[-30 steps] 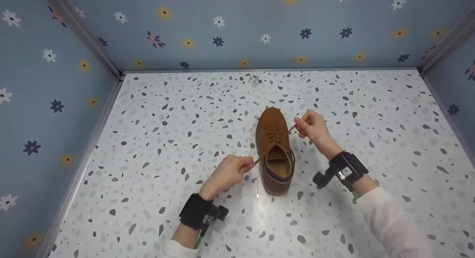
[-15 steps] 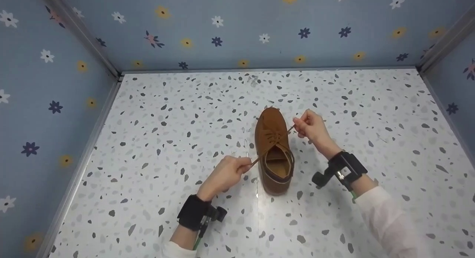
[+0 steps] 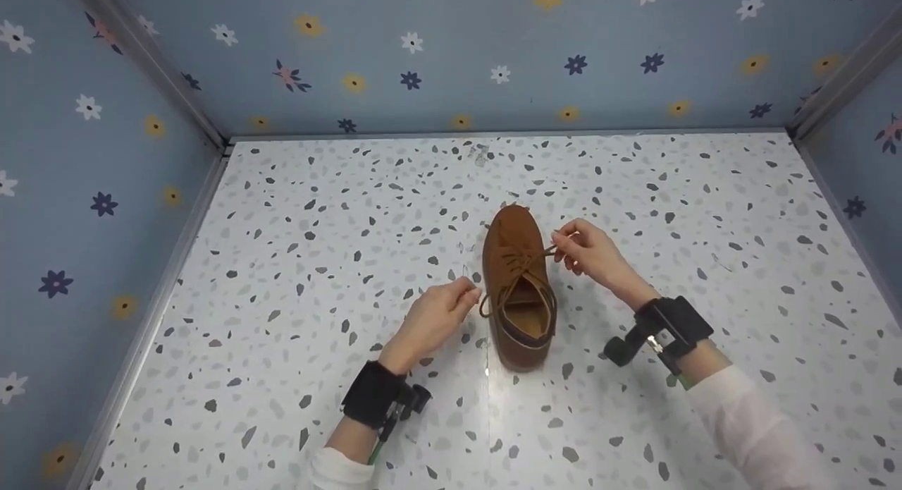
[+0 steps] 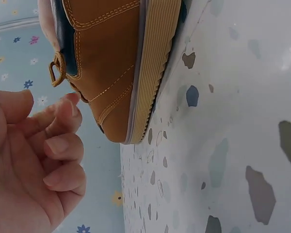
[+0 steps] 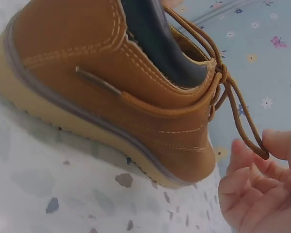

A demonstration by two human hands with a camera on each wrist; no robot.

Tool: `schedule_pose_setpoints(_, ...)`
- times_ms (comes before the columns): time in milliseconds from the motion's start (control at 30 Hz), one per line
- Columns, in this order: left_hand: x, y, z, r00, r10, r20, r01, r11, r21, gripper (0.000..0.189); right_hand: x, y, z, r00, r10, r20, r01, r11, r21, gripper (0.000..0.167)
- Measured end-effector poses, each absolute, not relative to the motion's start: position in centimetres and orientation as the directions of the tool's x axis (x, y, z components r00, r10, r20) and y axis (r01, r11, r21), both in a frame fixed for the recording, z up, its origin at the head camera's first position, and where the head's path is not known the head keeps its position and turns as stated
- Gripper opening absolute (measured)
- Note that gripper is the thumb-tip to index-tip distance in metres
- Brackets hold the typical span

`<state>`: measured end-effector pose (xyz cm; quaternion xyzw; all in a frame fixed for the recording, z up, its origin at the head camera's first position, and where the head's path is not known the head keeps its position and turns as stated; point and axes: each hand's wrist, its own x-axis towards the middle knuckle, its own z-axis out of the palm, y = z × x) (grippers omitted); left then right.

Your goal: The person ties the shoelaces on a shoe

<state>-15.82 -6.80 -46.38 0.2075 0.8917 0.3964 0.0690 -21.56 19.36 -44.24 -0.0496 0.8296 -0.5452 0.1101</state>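
Note:
A brown lace-up shoe (image 3: 513, 230) stands on the speckled tabletop, toe pointing away. Its shoelace (image 5: 222, 73) is tied in a bow over the tongue. The right hand (image 3: 595, 257) holds the right loop (image 5: 240, 114) between thumb and fingers, out beside the shoe. Just left of the shoe is the left hand (image 3: 433, 319), fingers loosely bent with nothing in them. In the left wrist view its thumb and fingertips stand apart, close to the left loop (image 4: 58, 70). A loose lace end (image 5: 150, 107) lies along the shoe's right side.
Speckled white tabletop (image 3: 317, 229) surrounds the shoe. Blue flowered panels stand at the back (image 3: 451, 53), on the left (image 3: 56, 229) and on the right. Each wrist wears a black strap (image 3: 373, 395) with a small camera.
The left hand has let go of the lace, which now curls as a loop beside the shoe, and moved slightly up. The right hand has come nearer the shoe, its fingers looser.

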Motion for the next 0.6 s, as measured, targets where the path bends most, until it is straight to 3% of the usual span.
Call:
schedule_pose_setpoints(100,-16.3,-6.3,-46.1,-0.924,0.374,0.082,0.300,0.573,0.762,0.027,-21.4,19.5,-43.8,-0.975,-0.191,-0.112,0.005,0.486,-0.874,0.028)
schedule_pose_setpoints(200,-17.2,-5.6,-45.6,-0.910,0.369,0.186,0.370,0.525,0.767,0.021,-21.1,19.6,-43.4,-0.988,-0.147,-0.042,-0.044,0.537,-0.842,0.028)
schedule_pose_setpoints(300,-18.2,-4.8,-45.1,-0.854,0.427,0.298,0.492,0.477,0.728,0.013,-20.5,19.6,-43.0,-0.992,-0.105,0.073,-0.119,0.542,-0.832,0.024)
schedule_pose_setpoints(367,-19.0,-4.3,-44.9,-0.801,0.497,0.334,0.567,0.450,0.690,0.021,-20.2,19.5,-42.9,-0.986,-0.103,0.132,-0.166,0.529,-0.832,0.021)
schedule_pose_setpoints(433,-19.6,-3.8,-44.7,-0.757,0.567,0.325,0.611,0.435,0.662,0.030,-20.0,19.3,-42.9,-0.980,-0.131,0.151,-0.198,0.518,-0.832,0.021)
schedule_pose_setpoints(600,-21.0,-2.9,-44.2,-0.728,0.660,0.185,0.573,0.438,0.692,0.026,-19.6,19.0,-43.4,-0.969,-0.224,0.101,-0.207,0.518,-0.830,0.022)
